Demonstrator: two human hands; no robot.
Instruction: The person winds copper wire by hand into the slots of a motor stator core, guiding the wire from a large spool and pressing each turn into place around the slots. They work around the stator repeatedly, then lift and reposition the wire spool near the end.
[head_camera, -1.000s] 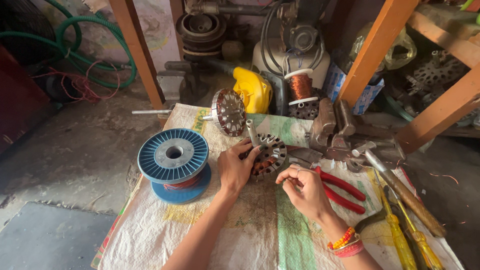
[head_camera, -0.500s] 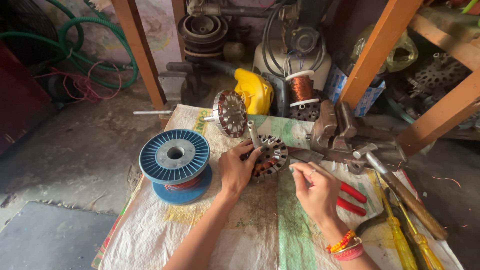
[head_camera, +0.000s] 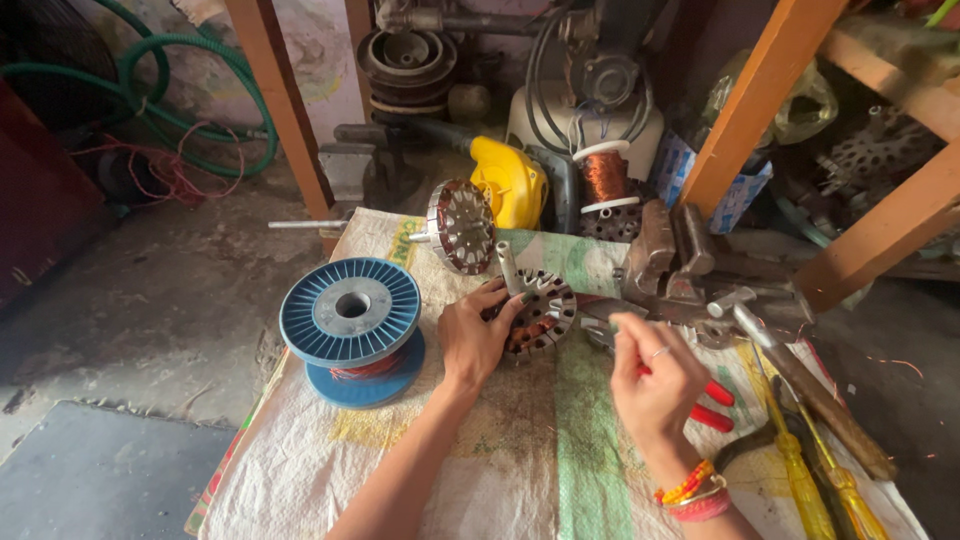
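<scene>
Start at your far left: the blue wire spool (head_camera: 350, 320) lies flat on the woven sack (head_camera: 330, 470), well apart from your fingers and in the same place as a second ago. Next comes your left hand (head_camera: 474, 338), fingers curled over the near rim of the slotted stator core (head_camera: 538, 312), which sits on the sack just in front of the second, upright stator (head_camera: 462, 226) with its shaft sticking out sideways. That grip has not changed across the last second; the core stays pinned where it was. What has changed is your right hand (head_camera: 655, 375): a second ago it hovered low and close to the core, and now it has drawn away to the right and lifted, fingers pinched narrowly together as if on something very thin. Whether a strand of wire runs from that pinch back to the core is too fine to tell. Judging from the steady hold and the pulling-away hand, you look to be drawing a strand out of, or through, the core's slots. Under that hand lie the red-handled pliers (head_camera: 708, 400), beyond them the bench vise (head_camera: 690, 265), and at the far right the yellow screwdrivers (head_camera: 815, 480).
</scene>
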